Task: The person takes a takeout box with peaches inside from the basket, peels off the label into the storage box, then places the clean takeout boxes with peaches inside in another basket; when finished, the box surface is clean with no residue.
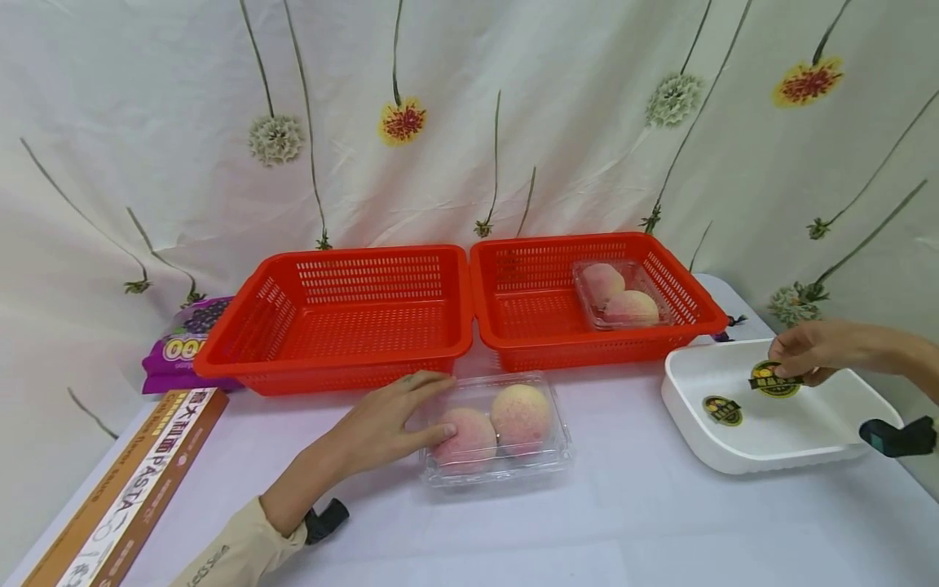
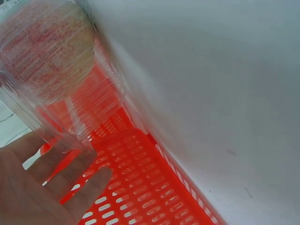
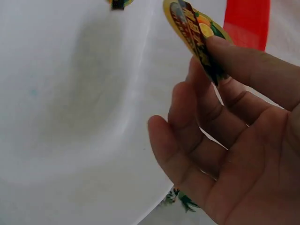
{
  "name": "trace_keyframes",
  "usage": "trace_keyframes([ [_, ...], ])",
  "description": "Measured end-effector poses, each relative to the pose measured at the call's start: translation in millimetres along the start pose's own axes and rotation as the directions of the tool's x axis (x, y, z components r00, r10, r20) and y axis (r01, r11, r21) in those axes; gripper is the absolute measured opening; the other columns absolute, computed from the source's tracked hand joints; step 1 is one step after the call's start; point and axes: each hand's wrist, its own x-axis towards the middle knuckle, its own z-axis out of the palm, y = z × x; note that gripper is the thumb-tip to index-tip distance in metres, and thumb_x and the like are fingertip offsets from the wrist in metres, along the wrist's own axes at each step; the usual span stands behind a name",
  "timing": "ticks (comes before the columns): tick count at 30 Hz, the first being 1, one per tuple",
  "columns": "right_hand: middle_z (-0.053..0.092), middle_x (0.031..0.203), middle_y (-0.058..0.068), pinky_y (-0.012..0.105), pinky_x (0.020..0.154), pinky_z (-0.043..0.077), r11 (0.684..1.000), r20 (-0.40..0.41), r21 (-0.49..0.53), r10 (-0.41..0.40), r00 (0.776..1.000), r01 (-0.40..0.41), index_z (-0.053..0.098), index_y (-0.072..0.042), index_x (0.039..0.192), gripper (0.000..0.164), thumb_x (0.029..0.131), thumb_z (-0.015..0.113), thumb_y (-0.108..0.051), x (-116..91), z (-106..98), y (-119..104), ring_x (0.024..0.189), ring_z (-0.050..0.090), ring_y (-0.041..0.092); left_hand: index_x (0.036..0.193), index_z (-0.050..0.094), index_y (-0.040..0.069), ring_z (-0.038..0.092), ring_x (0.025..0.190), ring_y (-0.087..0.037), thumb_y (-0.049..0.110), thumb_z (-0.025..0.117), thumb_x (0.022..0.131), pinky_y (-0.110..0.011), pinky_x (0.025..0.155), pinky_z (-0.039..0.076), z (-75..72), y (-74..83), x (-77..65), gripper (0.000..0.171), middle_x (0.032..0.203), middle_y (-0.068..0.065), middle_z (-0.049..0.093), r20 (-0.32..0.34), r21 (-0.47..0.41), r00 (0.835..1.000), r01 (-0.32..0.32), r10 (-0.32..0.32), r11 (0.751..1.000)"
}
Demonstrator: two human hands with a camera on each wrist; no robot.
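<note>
A clear plastic clamshell box (image 1: 524,466) with two pink peaches (image 1: 521,417) stands on the white table in the head view. My left hand (image 1: 389,420) rests on its left side, thumb over the lid and fingers stretched along the far left corner. In the left wrist view the fingers (image 2: 61,180) look fairly straight against the plastic edge. My right hand (image 1: 825,350) pinches a black-and-gold sticker label (image 1: 776,380) between thumb and fingers, above a white tray (image 1: 800,440). Inside that tray lies another such label (image 1: 722,410).
Two red baskets stand side by side at the back. The left basket (image 1: 359,326) is beside the right basket (image 1: 524,314), which bears another box of peaches (image 1: 623,297). A long pasta box (image 1: 125,489) and a purple bag (image 1: 187,342) lie at the left.
</note>
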Motion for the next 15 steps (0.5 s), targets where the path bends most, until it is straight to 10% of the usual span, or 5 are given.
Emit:
trace_keyframes([
  [15, 0.049, 0.078, -0.001, 0.026, 0.062, 0.044, 0.992, 0.115, -0.074, 0.111, 0.987, -0.103, 0.054, -0.005, 0.091, 0.010, 0.091, 0.061, -0.013, 13, 8, 12, 0.067, 0.048, 0.014, 0.144, 0.045, 0.025, 0.044, 0.132, -0.024, 0.071, 0.047, 0.085, -0.055, 0.102, 0.040, 1.4, 0.0, -0.3, 0.075, 0.145, 0.002, 0.046, 0.010, -0.014, 1.000, 0.016, -0.016, 1.000],
])
